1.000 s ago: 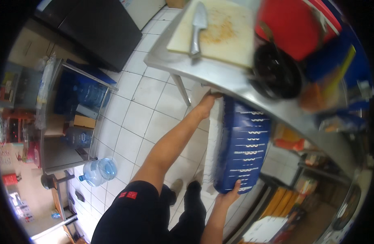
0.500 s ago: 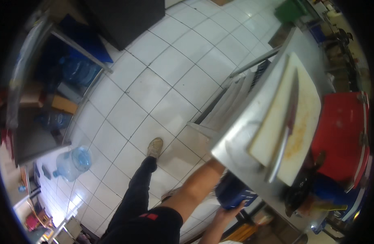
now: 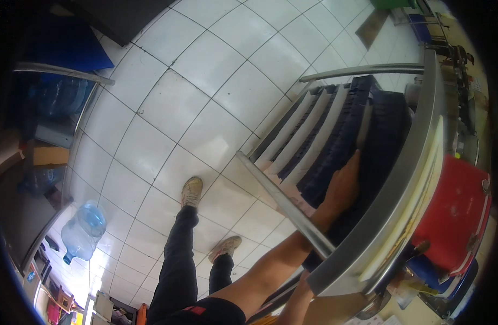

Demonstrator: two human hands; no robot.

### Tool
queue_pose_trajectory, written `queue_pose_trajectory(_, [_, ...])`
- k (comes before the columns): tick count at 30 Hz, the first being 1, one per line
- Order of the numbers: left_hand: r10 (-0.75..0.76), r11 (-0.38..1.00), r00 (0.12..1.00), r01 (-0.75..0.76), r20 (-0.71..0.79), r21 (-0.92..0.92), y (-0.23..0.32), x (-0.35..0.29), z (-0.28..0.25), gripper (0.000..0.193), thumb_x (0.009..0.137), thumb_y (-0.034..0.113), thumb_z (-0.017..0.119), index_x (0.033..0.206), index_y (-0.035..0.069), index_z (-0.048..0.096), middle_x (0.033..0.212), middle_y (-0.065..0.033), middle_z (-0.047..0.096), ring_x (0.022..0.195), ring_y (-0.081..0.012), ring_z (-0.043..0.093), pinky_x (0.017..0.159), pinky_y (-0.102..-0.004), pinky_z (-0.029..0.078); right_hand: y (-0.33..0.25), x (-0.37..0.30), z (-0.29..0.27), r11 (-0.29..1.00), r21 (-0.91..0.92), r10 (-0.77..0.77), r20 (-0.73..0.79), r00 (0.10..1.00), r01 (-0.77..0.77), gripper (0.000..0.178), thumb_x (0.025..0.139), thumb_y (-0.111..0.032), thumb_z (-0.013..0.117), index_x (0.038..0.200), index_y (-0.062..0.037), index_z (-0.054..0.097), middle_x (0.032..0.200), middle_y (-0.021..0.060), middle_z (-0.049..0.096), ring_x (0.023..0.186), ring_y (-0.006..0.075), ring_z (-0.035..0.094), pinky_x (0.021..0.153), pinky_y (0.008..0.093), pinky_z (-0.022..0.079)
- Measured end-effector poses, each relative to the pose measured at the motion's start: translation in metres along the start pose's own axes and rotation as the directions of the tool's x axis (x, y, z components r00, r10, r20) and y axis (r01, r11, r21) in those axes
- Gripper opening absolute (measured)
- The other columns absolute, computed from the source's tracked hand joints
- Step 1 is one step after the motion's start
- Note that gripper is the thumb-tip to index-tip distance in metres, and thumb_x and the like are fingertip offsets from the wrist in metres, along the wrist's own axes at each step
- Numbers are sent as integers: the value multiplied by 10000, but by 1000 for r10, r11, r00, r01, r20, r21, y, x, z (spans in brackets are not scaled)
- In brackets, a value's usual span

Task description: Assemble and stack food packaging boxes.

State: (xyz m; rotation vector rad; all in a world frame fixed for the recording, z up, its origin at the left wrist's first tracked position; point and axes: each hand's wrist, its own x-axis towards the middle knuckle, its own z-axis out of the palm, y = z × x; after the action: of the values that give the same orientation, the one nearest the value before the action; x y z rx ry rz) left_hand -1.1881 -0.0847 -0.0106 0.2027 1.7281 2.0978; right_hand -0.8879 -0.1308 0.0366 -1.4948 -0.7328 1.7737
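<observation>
Under the surface edge [image 3: 390, 201], the left grip [image 3: 343, 187] touches a pack [image 3: 387, 130], the right grip [image 3: 301, 287] mostly hidden, openness of both unclear.

Hands [image 3: 343, 187] by blue packs [image 3: 388, 127], steel table [image 3: 358, 249]

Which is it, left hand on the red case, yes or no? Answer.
No; the left hand is at the dark blue packs below the steel tabletop.
</observation>
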Motion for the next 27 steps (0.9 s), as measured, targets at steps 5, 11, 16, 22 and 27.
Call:
queue_pose_trajectory(5, [-3, 959, 994, 33, -106, 281, 6, -1, -13, 681, 908, 30, 614, 1542, 27, 365, 1597, -215, 368, 1428, -369, 449, 1107, -532, 421, -1, 8, 9, 1000, -13, 12, 20, 1000, -11, 505, 1052, -383, 535, 1446, -69, 502, 1426, 130, 582, 1315, 313, 554, 1130, 514, 448])
queue_pose_trajectory(11, [-39, 878, 996, 72, -78, 473, 9, -49, -29, 499, 964, 174, 646, 1437, 66, 527, 1572, -243, 389, 1466, -428, 375, 1177, -548, 335, 3, 14, 16, 999, -15, 32, 50, 998, -31, 494, 1058, -373, 524, 1444, -66, 502, 1424, 131, 583, 1313, 312, 555, 1127, 510, 452])
queue_pose_trajectory(16, [-195, 913, 980, 194, -33, 359, 12, -70, -43, 469, 1007, 248, 601, 1443, 87, 539, 1577, -265, 361, 1430, -482, 395, 1171, -566, 333, 9, 17, 25, 999, -6, 52, 82, 995, -52, 485, 1063, -364, 514, 1443, -64, 502, 1421, 132, 584, 1311, 310, 557, 1124, 508, 455])
queue_pose_trajectory(22, [-176, 924, 981, 191, -77, 332, 20, -96, -46, 566, 1006, 264, 610, 1508, 55, 456, 1566, -299, 374, 1462, -468, 365, 1191, -579, 312, 11, 19, 34, 997, 3, 70, 124, 990, -71, 475, 1069, -354, 503, 1441, -60, 502, 1419, 133, 585, 1310, 308, 558, 1122, 505, 459])
queue_pose_trajectory(27, [-44, 863, 998, 55, -35, 502, 24, -144, -60, 626, 997, 297, 627, 1508, -8, 436, 1574, -318, 346, 1483, -457, 332, 1209, -552, 299, 13, 23, 41, 997, 2, 77, 176, 981, -78, 466, 1073, -346, 493, 1440, -58, 502, 1416, 133, 586, 1308, 307, 559, 1119, 502, 462])
